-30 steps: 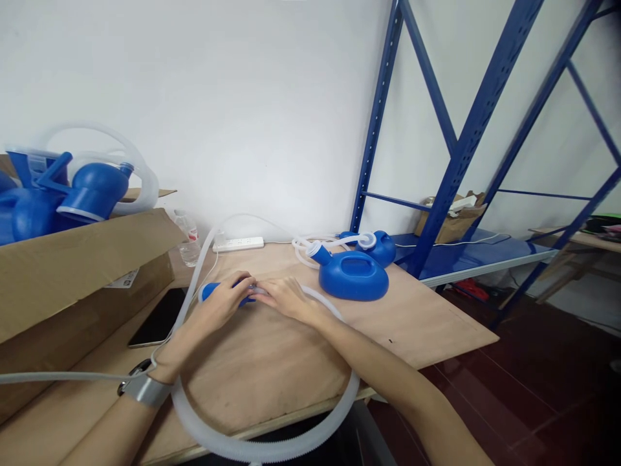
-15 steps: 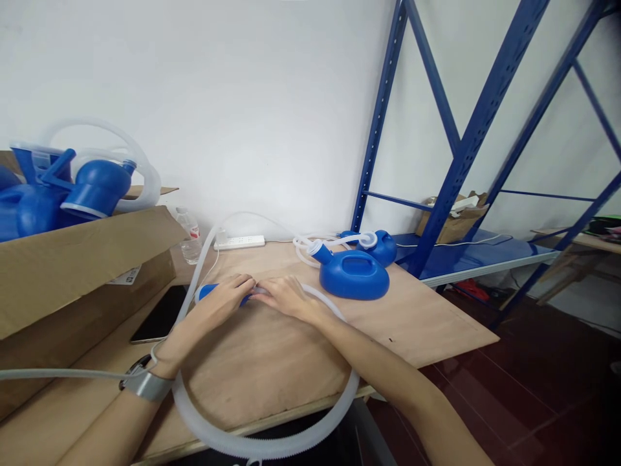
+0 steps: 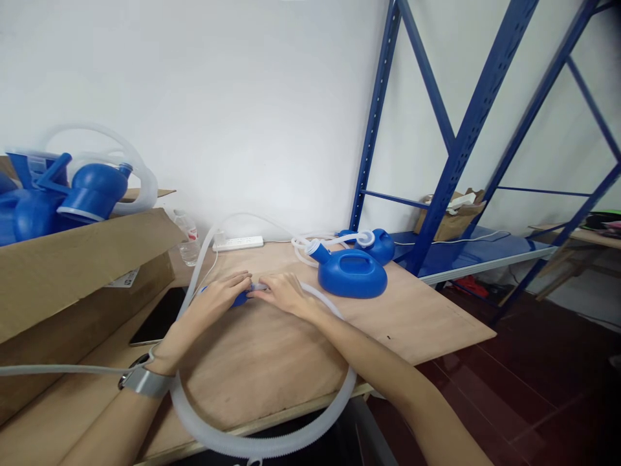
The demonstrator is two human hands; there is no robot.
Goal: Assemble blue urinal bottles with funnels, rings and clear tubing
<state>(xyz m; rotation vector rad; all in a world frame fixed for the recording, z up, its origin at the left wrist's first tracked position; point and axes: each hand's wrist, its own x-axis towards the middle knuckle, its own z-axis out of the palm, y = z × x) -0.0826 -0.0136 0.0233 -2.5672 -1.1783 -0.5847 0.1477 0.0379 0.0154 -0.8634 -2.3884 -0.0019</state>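
On the near part of the wooden table, my left hand (image 3: 223,290) is closed over a blue plastic piece (image 3: 239,299), mostly hidden by the fingers. Against it, my right hand (image 3: 281,292) pinches the end of a translucent corrugated hose (image 3: 264,446). The two hands nearly touch where hose and blue piece meet; whether the hose end is seated cannot be seen. From there the hose loops in a wide ring over the table's front edge and back. A blue jug (image 3: 352,281) with a handle hole and pale-rimmed neck stands to the right.
At left, a cardboard box (image 3: 92,259) holds blue plastic parts (image 3: 99,188) and coiled hose. A phone (image 3: 160,316), water bottle (image 3: 188,243) and power strip (image 3: 240,243) lie beyond. Another blue jug (image 3: 381,246) stands behind right, beside a blue metal shelf (image 3: 485,255).
The view has shifted slightly. Both hands stay at the joint, and the blue piece has turned a little, its pale rim now more hidden behind my left hand.
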